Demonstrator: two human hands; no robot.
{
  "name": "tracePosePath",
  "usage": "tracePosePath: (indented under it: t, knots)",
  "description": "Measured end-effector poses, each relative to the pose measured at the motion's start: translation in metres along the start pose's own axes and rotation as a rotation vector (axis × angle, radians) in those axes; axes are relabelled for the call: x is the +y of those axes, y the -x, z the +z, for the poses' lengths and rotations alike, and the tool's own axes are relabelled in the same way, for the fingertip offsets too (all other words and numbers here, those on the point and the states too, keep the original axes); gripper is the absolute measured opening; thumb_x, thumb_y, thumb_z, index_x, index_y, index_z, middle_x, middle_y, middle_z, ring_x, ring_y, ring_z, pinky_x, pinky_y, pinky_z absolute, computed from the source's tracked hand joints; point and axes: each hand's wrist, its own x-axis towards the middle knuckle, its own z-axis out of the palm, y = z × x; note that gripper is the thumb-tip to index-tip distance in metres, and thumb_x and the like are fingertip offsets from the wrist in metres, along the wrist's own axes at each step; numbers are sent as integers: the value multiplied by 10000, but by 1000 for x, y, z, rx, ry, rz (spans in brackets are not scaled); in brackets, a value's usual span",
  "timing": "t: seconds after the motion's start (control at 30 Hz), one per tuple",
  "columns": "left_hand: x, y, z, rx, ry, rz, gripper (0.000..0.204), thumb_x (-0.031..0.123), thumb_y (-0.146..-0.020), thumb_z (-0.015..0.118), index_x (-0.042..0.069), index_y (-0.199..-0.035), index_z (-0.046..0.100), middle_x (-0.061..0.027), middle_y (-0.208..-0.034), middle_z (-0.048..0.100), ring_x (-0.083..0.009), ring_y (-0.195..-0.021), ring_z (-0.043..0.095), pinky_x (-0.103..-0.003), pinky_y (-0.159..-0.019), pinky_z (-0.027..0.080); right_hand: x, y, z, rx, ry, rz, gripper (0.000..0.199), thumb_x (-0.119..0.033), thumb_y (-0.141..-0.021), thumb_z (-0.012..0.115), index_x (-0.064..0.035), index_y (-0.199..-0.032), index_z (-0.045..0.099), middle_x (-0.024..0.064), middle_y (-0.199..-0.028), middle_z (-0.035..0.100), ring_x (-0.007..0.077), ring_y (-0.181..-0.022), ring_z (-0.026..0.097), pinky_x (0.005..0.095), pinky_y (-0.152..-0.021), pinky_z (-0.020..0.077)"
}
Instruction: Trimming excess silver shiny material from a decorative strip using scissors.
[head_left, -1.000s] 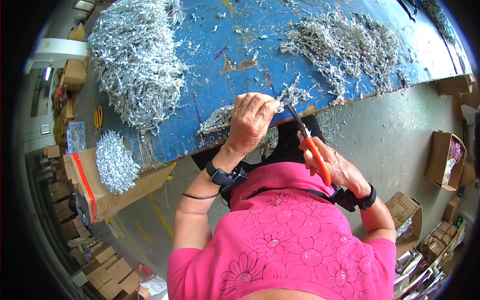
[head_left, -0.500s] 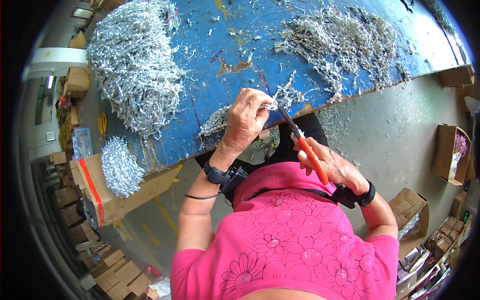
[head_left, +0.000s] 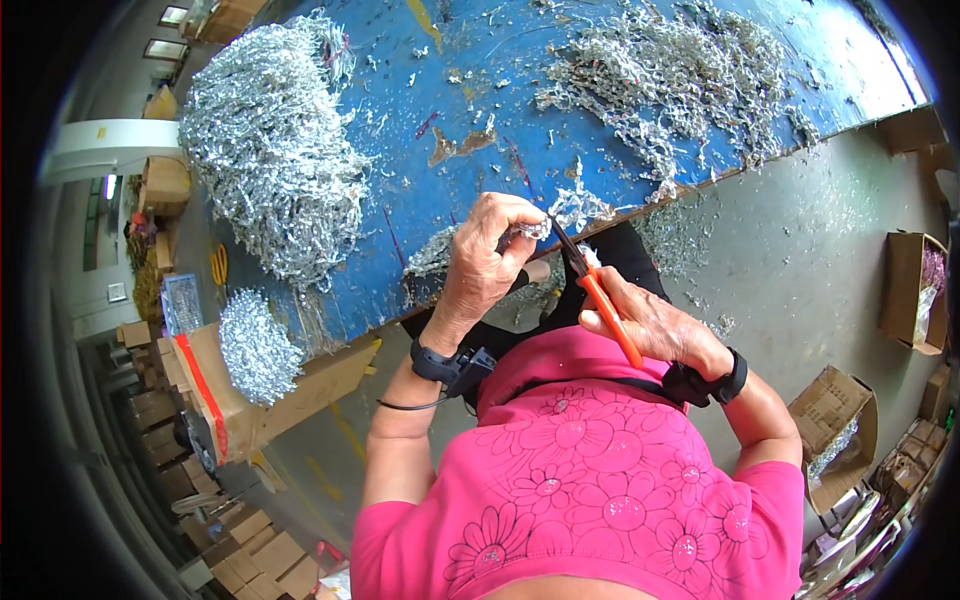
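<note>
My left hand (head_left: 487,262) pinches a small silvery metal piece (head_left: 537,228) between thumb and fingers, held over the near edge of the blue table (head_left: 470,100). My right hand (head_left: 650,322) grips orange-handled cutters (head_left: 592,285) whose dark jaws reach up to that piece. Both wrists wear black bands. A small heap of silvery scraps (head_left: 580,207) lies on the table just beyond the cutter tips.
A big pile of silvery metal parts (head_left: 270,150) sits at the table's left and a looser spread (head_left: 670,80) at the right. A cardboard box heaped with silvery parts (head_left: 255,350) stands left of me. Open boxes (head_left: 910,290) stand on the grey floor at right.
My hands have stayed close together at the table edge; the cutters shifted slightly, their jaws now meeting the piece in my left fingers.
</note>
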Motion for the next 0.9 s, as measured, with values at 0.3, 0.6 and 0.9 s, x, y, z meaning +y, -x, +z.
tracePosePath:
  t: [0.3, 0.6, 0.9]
  knots:
    - [-2, 2, 1, -3, 11, -53, 231, -83, -766, 665, 53, -945, 610, -84, -944, 639, -233, -867, 639, -322, -721, 527, -5, -7, 1, 143, -51, 82, 450, -430, -935, 574, -10, -1084, 516, 191, -850, 665, 338, -879, 676, 404, -757, 495]
    - [-3, -7, -1, 85, -312, 75, 236, 57, -788, 726, 75, -1007, 639, -71, -939, 655, -252, -865, 634, -352, -820, 474, -6, -1, -4, 279, -257, 82, 321, -333, -944, 602, -17, -952, 544, 25, -640, 506, 101, -583, 501, 301, -524, 411]
    - [-10, -3, -11, 71, -70, -129, 153, 50, -880, 651, 44, -1032, 642, -85, -896, 682, -194, -800, 654, -299, -724, 508, -17, 9, -5, 192, -282, 24, 359, -347, -934, 614, -21, -1058, 530, 48, -719, 536, 108, -633, 510, 293, -566, 426]
